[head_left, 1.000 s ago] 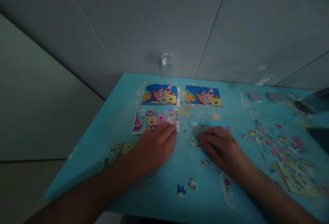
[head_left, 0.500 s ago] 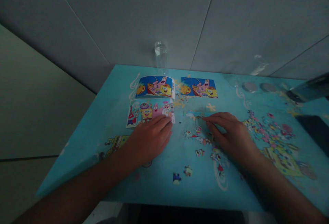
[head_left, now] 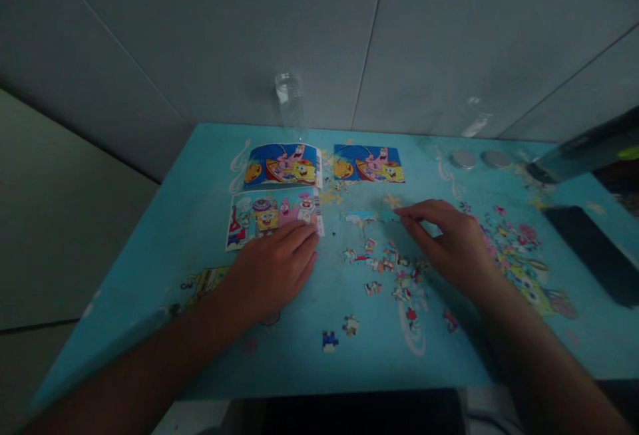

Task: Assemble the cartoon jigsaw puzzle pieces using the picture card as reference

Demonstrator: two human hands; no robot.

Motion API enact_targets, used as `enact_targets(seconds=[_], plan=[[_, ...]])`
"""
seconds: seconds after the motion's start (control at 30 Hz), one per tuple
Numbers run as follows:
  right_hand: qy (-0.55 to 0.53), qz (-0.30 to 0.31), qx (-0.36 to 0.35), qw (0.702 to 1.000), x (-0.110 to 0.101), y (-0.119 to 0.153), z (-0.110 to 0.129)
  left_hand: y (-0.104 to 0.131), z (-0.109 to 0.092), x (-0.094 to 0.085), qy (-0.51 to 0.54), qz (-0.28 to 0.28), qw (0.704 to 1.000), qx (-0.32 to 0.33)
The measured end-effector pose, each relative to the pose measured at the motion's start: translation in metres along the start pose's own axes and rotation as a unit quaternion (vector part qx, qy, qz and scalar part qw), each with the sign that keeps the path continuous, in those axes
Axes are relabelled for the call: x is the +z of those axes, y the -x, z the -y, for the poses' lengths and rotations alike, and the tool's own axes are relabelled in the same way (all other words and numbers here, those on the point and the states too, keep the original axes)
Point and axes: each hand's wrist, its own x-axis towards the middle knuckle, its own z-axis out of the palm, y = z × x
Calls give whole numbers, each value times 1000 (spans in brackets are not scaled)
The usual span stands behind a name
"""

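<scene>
A grey panelled wall (head_left: pixel 249 36) fills the top of the frame, its seams running down toward the blue, figure-printed table (head_left: pixel 374 375) across the middle. The light is dim, so turning a lamp on the work would probably help in matching colours.

The left hand (head_left: pixel 272 265), left of centre, lies with fingers loosely bent, their tips on the lower right of a picture card (head_left: pixel 249 219); keeping them light there should stop it sliding without covering more of the picture. The right hand (head_left: pixel 454 245), right of centre, brings thumb and forefinger together at the right end of a pale blue strip (head_left: pixel 363 216); whether they grip a piece, I cannot tell. Working well here likely means lining edges up before pressing, and pressing straight down so that the strip does not shift.

Below the strip, near the middle of the frame, lies a cluster of puzzle pieces (head_left: pixel 387 263). Smallest, at lower centre, a dark blue piece (head_left: pixel 328 341) sits just beside a pale piece (head_left: pixel 351 325), both easily reached.
</scene>
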Motion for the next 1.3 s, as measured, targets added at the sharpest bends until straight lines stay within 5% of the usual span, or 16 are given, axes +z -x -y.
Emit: enact_targets(seconds=[0.5,0.8,1.3], plan=[[2,-22,28,999,-11,0,-4,0,1,0,2,-7,1000,0],[-43,192,-71,978,18,9,22,0,1,1,0,3,1000,-7],[-102,211,-92,968,26,11,21,-1,-2,2,1,0,1000,-12]])
